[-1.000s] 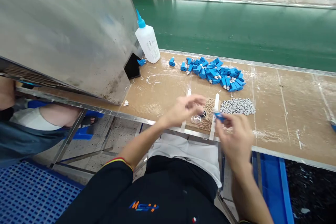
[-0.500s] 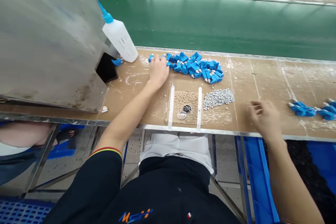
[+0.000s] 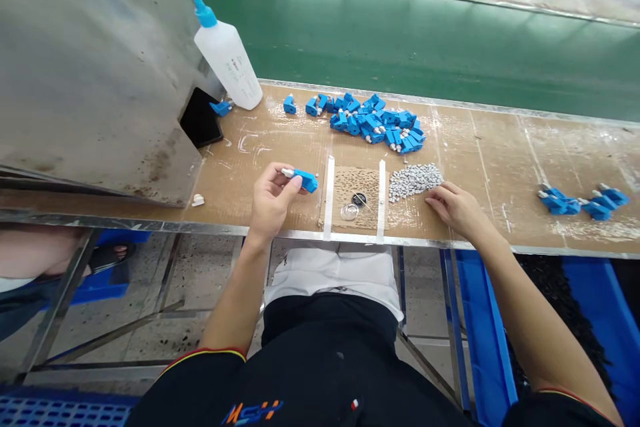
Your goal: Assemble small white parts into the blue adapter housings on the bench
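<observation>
In the head view, my left hand is closed around a small blue plastic part with a white tip, held above the table. Its thumb lies over the part's middle. My right hand rests at the lower right edge of a heap of small light-grey pieces. The fingers there are pressed together, and whatever they may pinch is too small to see. Between the hands lies a pitted cardboard pad held by white tape strips. On it sit a black round dish, a clear round dish and a thin stick.
A pile of similar blue parts lies behind the pad, several more at the right. At left stand a white bottle with a blue nozzle and a metal box. A green belt runs behind; blue bins are below right.
My left hand has come back from the blue pile toward me, carrying one blue part. My right hand has moved left, from the bare table to the grey pieces.
</observation>
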The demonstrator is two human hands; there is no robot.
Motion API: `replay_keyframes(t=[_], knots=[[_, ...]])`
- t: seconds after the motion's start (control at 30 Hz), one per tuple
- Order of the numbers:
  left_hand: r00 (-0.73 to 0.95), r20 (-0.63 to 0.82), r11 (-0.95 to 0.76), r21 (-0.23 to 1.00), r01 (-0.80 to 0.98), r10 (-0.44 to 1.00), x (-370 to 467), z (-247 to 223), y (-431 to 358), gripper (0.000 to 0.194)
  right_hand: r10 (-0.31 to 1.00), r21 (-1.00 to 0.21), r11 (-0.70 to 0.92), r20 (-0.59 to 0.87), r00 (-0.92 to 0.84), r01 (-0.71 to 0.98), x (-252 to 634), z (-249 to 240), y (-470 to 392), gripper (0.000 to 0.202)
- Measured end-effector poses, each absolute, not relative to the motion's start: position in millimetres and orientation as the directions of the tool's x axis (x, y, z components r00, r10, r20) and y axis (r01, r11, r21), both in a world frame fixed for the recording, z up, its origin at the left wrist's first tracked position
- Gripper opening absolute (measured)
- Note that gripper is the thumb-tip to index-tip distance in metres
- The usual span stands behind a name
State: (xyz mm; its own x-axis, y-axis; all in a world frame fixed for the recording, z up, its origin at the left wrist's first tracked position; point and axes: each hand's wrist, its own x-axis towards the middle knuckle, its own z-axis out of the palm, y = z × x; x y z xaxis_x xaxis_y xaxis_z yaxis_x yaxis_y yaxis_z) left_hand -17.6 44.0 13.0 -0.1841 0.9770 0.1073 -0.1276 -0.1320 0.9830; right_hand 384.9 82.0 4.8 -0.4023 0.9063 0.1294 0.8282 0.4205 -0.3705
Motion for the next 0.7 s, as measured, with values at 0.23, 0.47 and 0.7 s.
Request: replay_keyframes(t=[0.23,0.47,0.7], knots=[[-0.129,-0.038,0.009,0.975,-0.222,0.991,-2,1,14,0.043,0.984,-0.543,0.118,-0.051,-0.174,0.831,375,18,88,0.022],[-0.122,-0.098,0.064,0.964,-0.26,0.988,1,-10,2,0.049,0.991,-0.604,-0.032,-0.123,-0.054,0.796,368,18,92,0.021],[-0.125,-0.082,0.05,0.969,-0.241,0.989,-3,-16,0,0.049,0.971,-0.521,0.038,-0.182,-0.155,0.853,367,28,93,0.021]])
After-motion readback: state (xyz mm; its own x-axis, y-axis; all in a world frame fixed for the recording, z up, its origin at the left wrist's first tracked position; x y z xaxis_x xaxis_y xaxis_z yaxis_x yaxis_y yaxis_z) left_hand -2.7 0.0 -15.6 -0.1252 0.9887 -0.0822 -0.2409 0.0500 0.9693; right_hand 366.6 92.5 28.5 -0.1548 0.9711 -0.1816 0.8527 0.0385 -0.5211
